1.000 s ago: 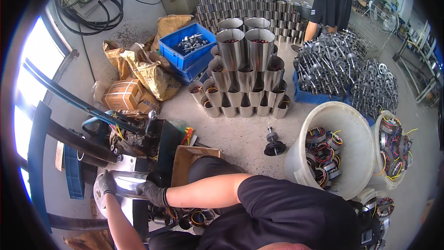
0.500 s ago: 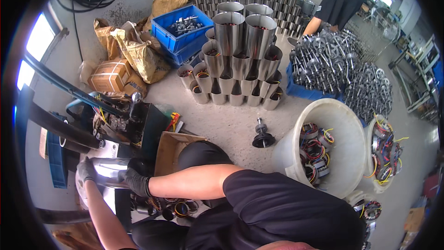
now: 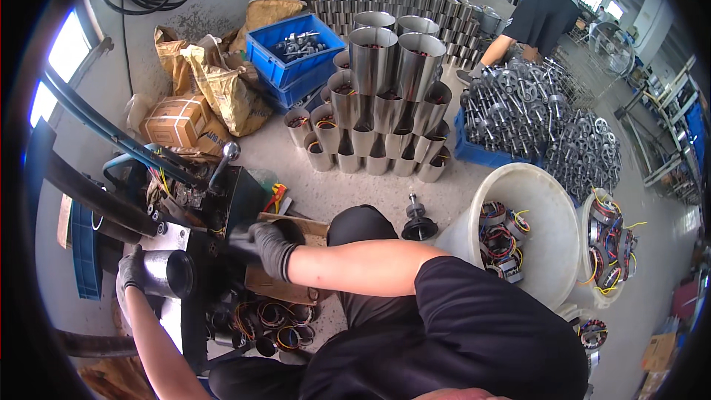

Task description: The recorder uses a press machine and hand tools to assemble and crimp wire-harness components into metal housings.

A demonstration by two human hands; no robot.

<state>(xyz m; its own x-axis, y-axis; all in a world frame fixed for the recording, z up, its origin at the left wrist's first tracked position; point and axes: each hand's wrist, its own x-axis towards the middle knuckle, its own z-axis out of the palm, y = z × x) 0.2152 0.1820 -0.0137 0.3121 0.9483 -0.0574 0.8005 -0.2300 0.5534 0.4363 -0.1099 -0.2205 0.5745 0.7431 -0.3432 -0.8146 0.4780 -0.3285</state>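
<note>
A shiny metal cylinder (image 3: 157,272) lies on its side on the pale metal plate of the machine (image 3: 175,237) at the left, its dark round end facing right. My left hand (image 3: 132,271), in a dark grey glove, is closed round the cylinder's left end. Away from the cylinder, my gloved right hand (image 3: 271,250) is over the cardboard box (image 3: 278,285). Motion smears its fingers, so whether they hold anything cannot be made out. A dark rounded shape (image 3: 290,230) shows just behind that hand. Wound motor coils with coloured wires (image 3: 289,326) lie below the box.
Steel cylinders (image 3: 374,59) stand stacked ahead. One shaft with a black disc (image 3: 419,222) stands on the floor beside a large white tub (image 3: 541,230) of wound coils. Blue crates (image 3: 285,67) sit far left; a heap of shafts (image 3: 518,111) lies far right, near another person (image 3: 544,15).
My right hand has left the cylinder and moved right, over the cardboard box. The cylinder's dark round end now shows. My left hand stays at its other end.
</note>
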